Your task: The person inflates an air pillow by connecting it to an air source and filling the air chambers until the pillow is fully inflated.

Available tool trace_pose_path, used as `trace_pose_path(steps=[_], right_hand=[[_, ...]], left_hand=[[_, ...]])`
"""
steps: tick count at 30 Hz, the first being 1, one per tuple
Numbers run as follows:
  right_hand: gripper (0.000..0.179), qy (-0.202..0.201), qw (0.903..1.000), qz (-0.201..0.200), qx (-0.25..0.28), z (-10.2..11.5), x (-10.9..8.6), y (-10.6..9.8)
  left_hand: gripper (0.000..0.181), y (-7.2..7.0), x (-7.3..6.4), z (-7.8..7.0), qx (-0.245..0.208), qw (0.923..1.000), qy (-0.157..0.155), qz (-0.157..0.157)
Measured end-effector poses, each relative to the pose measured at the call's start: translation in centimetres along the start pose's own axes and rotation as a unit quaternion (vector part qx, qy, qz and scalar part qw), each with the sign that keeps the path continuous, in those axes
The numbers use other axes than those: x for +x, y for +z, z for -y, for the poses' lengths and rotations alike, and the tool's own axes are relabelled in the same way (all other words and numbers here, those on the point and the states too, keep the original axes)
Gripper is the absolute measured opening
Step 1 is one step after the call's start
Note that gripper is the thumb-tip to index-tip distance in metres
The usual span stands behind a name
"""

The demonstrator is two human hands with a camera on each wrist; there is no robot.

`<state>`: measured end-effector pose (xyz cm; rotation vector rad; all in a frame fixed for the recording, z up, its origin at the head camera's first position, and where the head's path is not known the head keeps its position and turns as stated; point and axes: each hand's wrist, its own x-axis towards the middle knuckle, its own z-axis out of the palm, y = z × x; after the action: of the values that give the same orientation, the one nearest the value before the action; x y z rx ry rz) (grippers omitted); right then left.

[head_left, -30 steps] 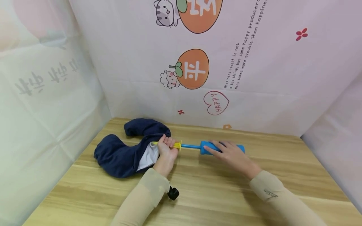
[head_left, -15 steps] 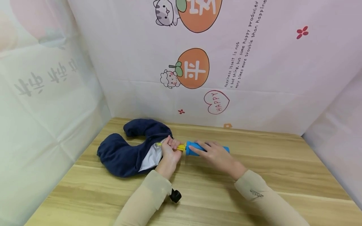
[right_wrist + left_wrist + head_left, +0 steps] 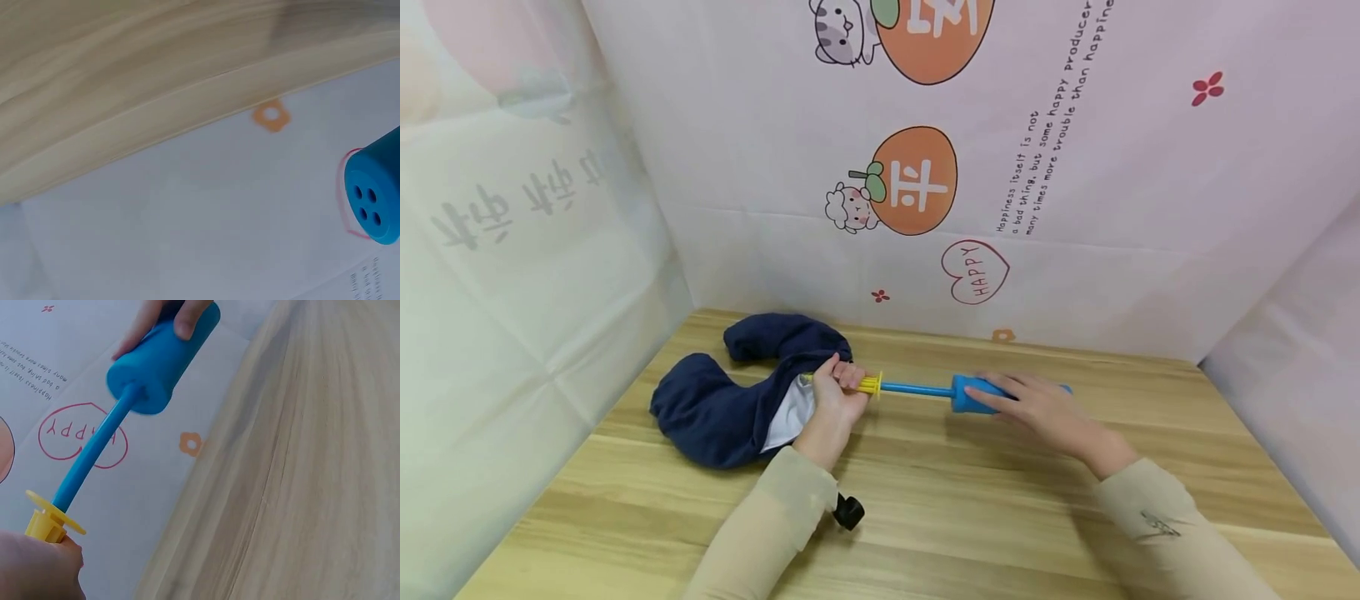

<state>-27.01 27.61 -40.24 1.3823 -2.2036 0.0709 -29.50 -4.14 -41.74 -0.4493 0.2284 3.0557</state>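
A blue-and-yellow hand air pump (image 3: pixel 917 389) lies between both hands above the table. My left hand (image 3: pixel 841 402) grips its yellow ribbed end, right behind the flange, beside the white lining. That lining (image 3: pixel 792 414) shows through an opening in a navy U-shaped neck pillow (image 3: pixel 711 429). A thin yellow tip reaches the lining; its very end is hidden. My right hand (image 3: pixel 1045 412) holds the blue barrel (image 3: pixel 156 369), fingers curled over it. A long stretch of blue rod (image 3: pixel 94 450) shows between barrel and flange. In the right wrist view, the barrel's end (image 3: pixel 372 203) has several holes.
The wood-grain table (image 3: pixel 970 517) spreads beneath both arms. Printed cloth walls (image 3: pixel 1112 292) stand at the back and sides. A small black object (image 3: pixel 848 512) sticks out by the left sleeve (image 3: pixel 790 500).
The right hand first pushed the barrel left up to the yellow flange, then drew it right, past its earlier place, baring more blue rod. The left hand and pillow shifted slightly with it.
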Motion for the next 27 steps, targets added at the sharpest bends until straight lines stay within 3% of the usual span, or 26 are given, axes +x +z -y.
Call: trace_pose_path(steps=[5, 10, 15, 19, 23, 27], right_hand=[[0.052, 0.001, 0.9998, -0.006, -0.019, -0.6, -1.6, -1.0], [0.052, 0.005, 0.9993, -0.007, -0.037, -0.2, -1.1, -1.3], [0.054, 0.018, 0.9995, -0.001, -0.024, 1.2, 0.8, -0.9], [0.046, 0.020, 0.9997, 0.002, -0.016, 2.4, 2.7, -0.5], [0.073, 0.019, 0.9995, 0.005, -0.026, 3.8, 4.7, 0.3], [0.070, 0.027, 0.9990, 0.017, -0.033, 5.3, 6.6, 1.6]], left_hand=[[0.058, -0.2, 0.0, -0.5, -0.005, 1.0000, 0.000, 0.005], [0.058, -0.4, 0.1, -0.4, -0.027, 0.9996, 0.008, 0.009], [0.058, -0.5, 0.2, 0.2, -0.054, 0.9982, 0.024, 0.014], [0.058, -0.4, 0.0, 0.7, -0.055, 0.9980, 0.020, 0.022], [0.057, -0.3, -0.3, 1.0, -0.060, 0.9979, 0.015, 0.020], [0.057, -0.5, -0.6, 1.3, -0.052, 0.9983, 0.021, 0.017]])
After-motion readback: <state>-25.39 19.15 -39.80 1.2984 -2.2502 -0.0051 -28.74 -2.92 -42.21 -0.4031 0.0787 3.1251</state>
